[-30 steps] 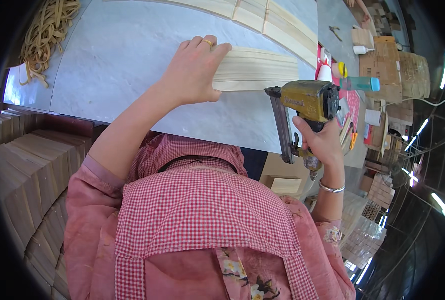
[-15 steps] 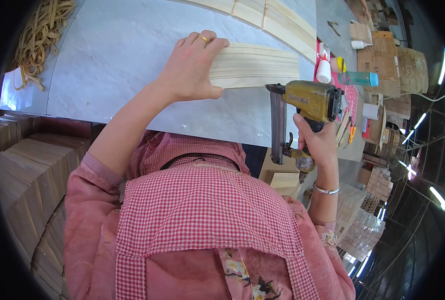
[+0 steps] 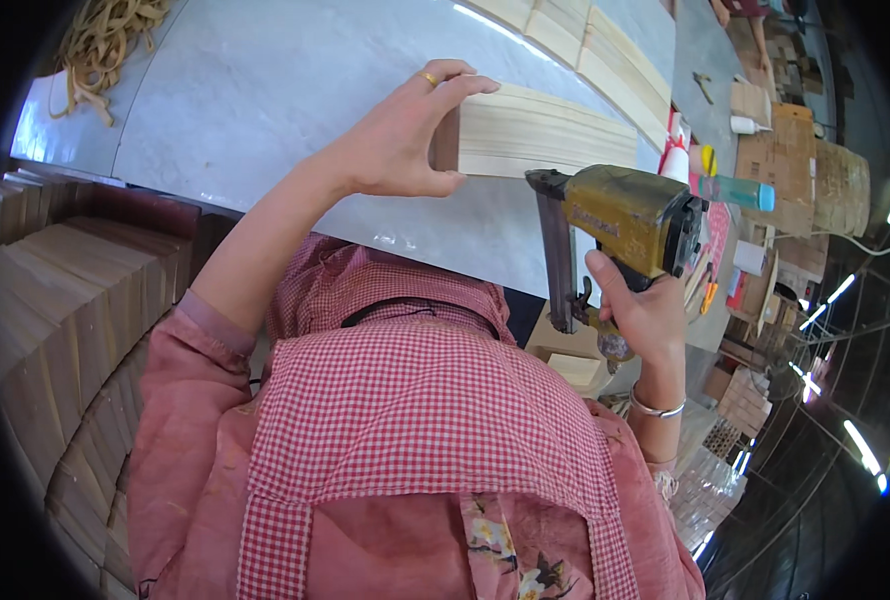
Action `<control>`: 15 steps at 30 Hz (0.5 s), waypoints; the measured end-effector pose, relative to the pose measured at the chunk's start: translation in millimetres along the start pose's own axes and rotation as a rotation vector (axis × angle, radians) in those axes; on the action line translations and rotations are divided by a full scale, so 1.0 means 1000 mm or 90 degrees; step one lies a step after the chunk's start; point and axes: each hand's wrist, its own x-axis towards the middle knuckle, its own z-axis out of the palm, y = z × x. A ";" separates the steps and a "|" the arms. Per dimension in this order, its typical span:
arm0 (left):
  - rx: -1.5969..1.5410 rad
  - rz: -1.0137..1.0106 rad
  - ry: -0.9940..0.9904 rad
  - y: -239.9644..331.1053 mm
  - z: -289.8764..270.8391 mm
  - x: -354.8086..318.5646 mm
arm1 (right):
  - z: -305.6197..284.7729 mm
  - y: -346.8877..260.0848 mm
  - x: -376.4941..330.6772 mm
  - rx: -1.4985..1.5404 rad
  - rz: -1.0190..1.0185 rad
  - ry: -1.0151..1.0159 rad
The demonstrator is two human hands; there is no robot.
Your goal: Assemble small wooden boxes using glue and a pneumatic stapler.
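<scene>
My left hand grips the near end of a bundle of pale wooden slats, lifted off the grey marble-like tabletop, thumb under and fingers over the top. A gold ring is on one finger. My right hand holds a yellow-brown pneumatic nail gun by its handle, its nose pointing down just right of the slats' near end, a little apart from them.
More pale wooden boards lie at the table's far side. A heap of tan rubber bands sits at far left. Stacked wooden blocks stand at my left. Cluttered benches, glue bottles and boxes fill the right.
My left hand went from pressing flat on the slats to gripping and lifting their near end. The nail gun has moved left and closer to the slats.
</scene>
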 end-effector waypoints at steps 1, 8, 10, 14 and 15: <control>-0.012 0.003 -0.008 -0.001 -0.001 -0.001 | 0.004 -0.002 -0.001 -0.005 -0.016 -0.016; -0.042 0.028 0.016 -0.010 0.003 -0.006 | 0.025 -0.016 -0.003 -0.028 -0.067 -0.067; -0.037 0.040 0.030 -0.012 0.006 -0.008 | 0.030 -0.019 -0.003 -0.022 -0.051 -0.070; -0.035 0.050 0.048 -0.012 0.009 -0.008 | 0.037 -0.015 -0.005 -0.008 -0.055 -0.049; -0.034 0.053 0.054 -0.011 0.009 -0.009 | 0.039 -0.011 -0.006 -0.002 -0.062 -0.038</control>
